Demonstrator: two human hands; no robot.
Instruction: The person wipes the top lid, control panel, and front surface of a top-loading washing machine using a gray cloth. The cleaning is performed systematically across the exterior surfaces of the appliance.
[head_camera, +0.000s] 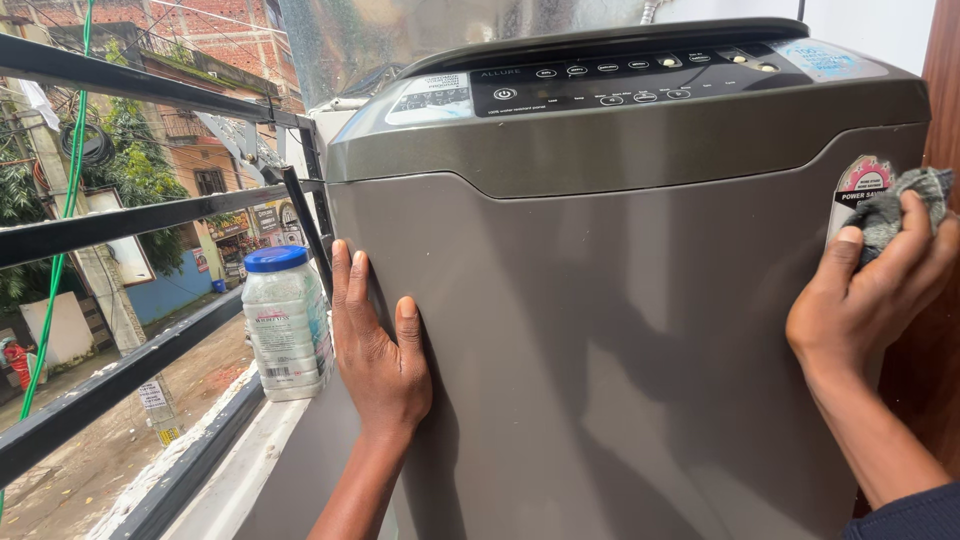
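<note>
A grey top-loading washing machine (620, 330) fills the middle of the head view, with a dark control panel (620, 78) along its top. My left hand (378, 345) lies flat and open against the machine's front left corner, thumb on the front face. My right hand (868, 290) grips a small grey cloth (905, 208) and presses it on the machine's upper right corner, beside a round sticker (862, 178).
A clear plastic jar (286, 320) with a blue lid stands on the white ledge (235, 475) left of the machine. Black railing bars (110, 225) run along the left, with a street and buildings beyond. A brown wooden surface (938, 360) is at the right.
</note>
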